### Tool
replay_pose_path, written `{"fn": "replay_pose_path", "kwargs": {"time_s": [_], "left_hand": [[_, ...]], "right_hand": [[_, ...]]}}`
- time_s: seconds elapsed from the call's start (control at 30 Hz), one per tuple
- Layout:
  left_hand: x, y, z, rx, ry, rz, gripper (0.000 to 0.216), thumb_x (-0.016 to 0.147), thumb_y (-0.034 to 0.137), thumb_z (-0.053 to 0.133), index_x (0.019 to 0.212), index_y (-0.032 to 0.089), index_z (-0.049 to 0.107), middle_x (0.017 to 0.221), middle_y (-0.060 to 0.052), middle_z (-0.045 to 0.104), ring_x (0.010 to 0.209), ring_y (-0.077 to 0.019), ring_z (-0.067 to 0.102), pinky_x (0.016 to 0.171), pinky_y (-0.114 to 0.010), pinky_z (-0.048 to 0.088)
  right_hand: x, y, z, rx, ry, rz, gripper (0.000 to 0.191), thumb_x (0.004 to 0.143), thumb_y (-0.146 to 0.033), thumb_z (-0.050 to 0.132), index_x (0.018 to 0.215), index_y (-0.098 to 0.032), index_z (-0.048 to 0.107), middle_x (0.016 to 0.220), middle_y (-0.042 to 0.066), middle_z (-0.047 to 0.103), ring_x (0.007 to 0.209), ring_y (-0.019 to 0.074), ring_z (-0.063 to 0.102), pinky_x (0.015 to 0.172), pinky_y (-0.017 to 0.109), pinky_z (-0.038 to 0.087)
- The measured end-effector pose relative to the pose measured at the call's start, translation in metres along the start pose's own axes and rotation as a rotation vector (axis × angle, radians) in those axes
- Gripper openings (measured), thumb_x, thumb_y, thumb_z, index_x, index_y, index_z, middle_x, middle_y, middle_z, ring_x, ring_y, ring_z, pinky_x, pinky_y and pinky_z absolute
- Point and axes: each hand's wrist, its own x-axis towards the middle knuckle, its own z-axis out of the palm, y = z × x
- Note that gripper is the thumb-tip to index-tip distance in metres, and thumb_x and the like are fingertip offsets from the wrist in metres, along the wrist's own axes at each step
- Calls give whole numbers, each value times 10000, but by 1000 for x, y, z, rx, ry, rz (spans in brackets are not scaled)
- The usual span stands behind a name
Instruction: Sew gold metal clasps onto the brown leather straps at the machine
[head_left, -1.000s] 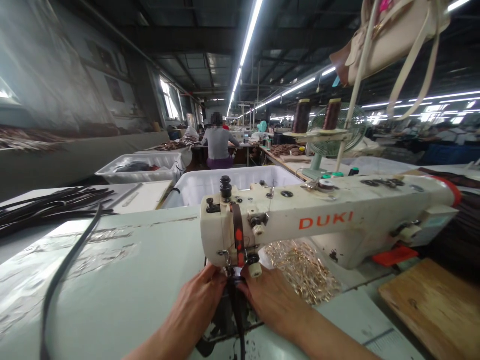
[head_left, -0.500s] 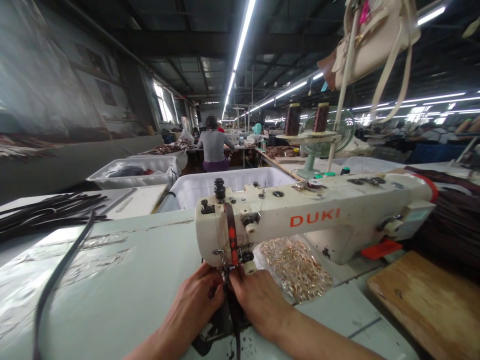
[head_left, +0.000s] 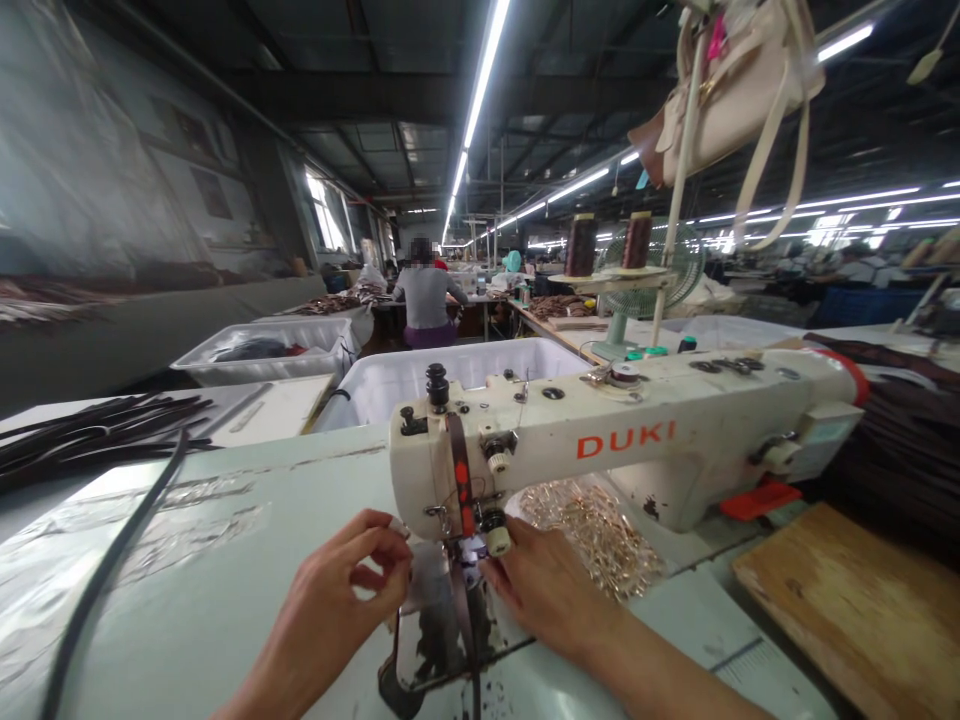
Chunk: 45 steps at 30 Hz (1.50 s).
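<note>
Strap (head_left: pixel 461 610) lay under the sewing machine (head_left: pixel 600 450); our right hand (head_left: pixel 544 585) pressed it flat, left hand (head_left: pixel 337 590) pinched, perhaps thread.

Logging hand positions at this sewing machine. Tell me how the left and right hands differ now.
The left hand is lifted off the strap, fingertips pinched together, left of the needle. The right hand lies flat, fingers at the dark strap under the presser foot. Both are bare, close to the sewing machine.
</note>
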Motion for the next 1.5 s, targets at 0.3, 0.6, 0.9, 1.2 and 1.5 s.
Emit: {"fn": "replay_pose_path", "kwargs": {"time_s": [0.3, 0.6, 0.9, 1.2, 1.5], "left_hand": [[-6, -22, 41, 442, -100, 225, 262, 939, 272, 436, 917, 269, 696, 933, -22, 650, 846, -200, 642, 773, -310, 532], [-3, -24, 44, 575, 33, 452, 217, 942, 202, 379, 925, 208, 595, 898, -40, 639, 759, -157, 647, 712, -254, 526], [0, -12, 2, 415, 210, 288, 155, 928, 327, 465, 909, 209, 564, 961, -12, 588, 606, -76, 624, 544, -164, 496], [-9, -26, 28, 638, -137, 440, 263, 945, 201, 392, 1035, 260, 633, 1075, -15, 681, 929, -187, 680, 771, -253, 563], [-3, -14, 33, 804, -104, 477, 233, 935, 160, 381, 937, 212, 608, 970, -34, 679, 758, -158, 680, 594, -237, 506]], "right_hand": [[3, -3, -2, -1, -20, 0, 206, 976, -301, 433, 984, -183, 602, 925, 62, 656, 844, 252, 651, 622, 330, 492], [1, -2, -5, 36, -28, 8, 190, 962, -309, 469, 1035, -179, 587, 976, 60, 652, 874, 252, 644, 635, 331, 487], [0, 2, -7, 43, 5, -3, 191, 966, -299, 443, 1018, -164, 567, 926, 77, 641, 830, 244, 647, 602, 309, 474], [1, 1, -8, 37, -25, 4, 195, 961, -323, 471, 1039, -178, 576, 959, 65, 657, 854, 237, 653, 630, 308, 500], [3, 1, -8, 66, -54, 19, 207, 954, -344, 495, 1058, -187, 583, 986, 62, 658, 891, 244, 649, 658, 317, 503]]}}
